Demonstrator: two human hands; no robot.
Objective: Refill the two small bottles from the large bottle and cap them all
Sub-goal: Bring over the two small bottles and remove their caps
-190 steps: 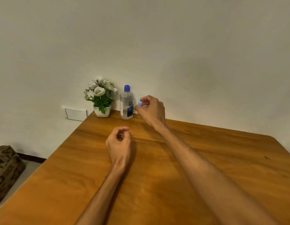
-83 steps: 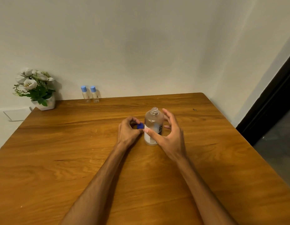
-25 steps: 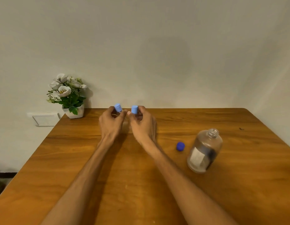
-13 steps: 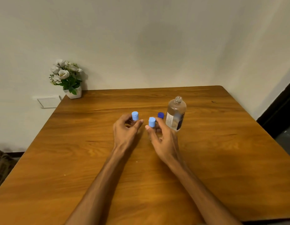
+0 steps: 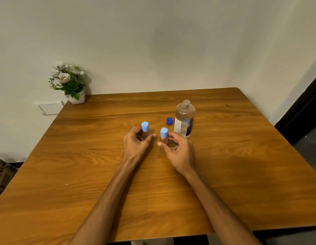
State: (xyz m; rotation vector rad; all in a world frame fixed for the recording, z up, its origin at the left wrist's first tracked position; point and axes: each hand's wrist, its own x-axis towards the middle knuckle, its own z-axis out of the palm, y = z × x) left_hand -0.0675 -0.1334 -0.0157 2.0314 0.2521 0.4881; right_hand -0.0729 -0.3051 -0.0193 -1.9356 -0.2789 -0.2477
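Two small clear bottles with light blue caps stand upright near the table's middle. My left hand (image 5: 136,145) curls around the left small bottle (image 5: 145,129). My right hand (image 5: 178,149) curls around the right small bottle (image 5: 164,136). Both bottle bodies are partly hidden by my fingers. The large clear bottle (image 5: 184,120) stands uncapped just behind my right hand, its label facing me. Its dark blue cap (image 5: 169,120) lies on the table to the left of it.
The wooden table (image 5: 100,174) meets a white wall at the back. A white pot of flowers (image 5: 68,84) sits at the back left corner. A wall socket plate (image 5: 49,107) is left of the table. A dark doorway is at the right.
Both hands carried the small bottles from the back of the table to the middle, beside the large bottle. In the last half second the hands and bottles barely shifted.
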